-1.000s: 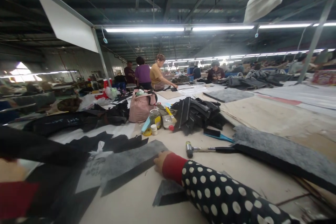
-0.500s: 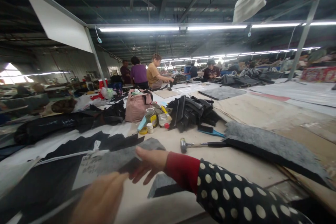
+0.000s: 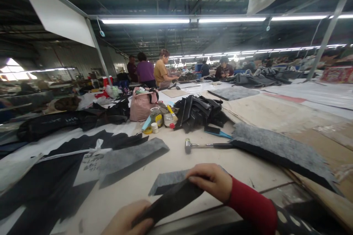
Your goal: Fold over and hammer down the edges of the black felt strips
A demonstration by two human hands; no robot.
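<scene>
A dark strip of material (image 3: 172, 201) is stretched between my two hands just above the table's near edge. My left hand (image 3: 129, 217), blurred and low in the view, pinches its lower left end. At the upper right end, my right hand (image 3: 212, 181) grips it between thumb and fingers. Partly behind the strip lies a grey piece with a dark border (image 3: 169, 181). To the left, a longer grey piece (image 3: 134, 158) rests by dark fabric sheets (image 3: 52, 183) tied with a white band. A hammer (image 3: 204, 146) lies beyond my right hand.
A blue-handled brush (image 3: 219, 132) lies behind the hammer, next to a heap of black strips (image 3: 198, 112). A glass jar (image 3: 156, 116) and a pink bag (image 3: 142, 104) stand further left. On the right is a large grey piece (image 3: 281, 150). Several people work at the back.
My right hand has moved right and nearer to me, away from the grey piece on the left. A dark strip now shows held between both hands. The view has shifted slightly.
</scene>
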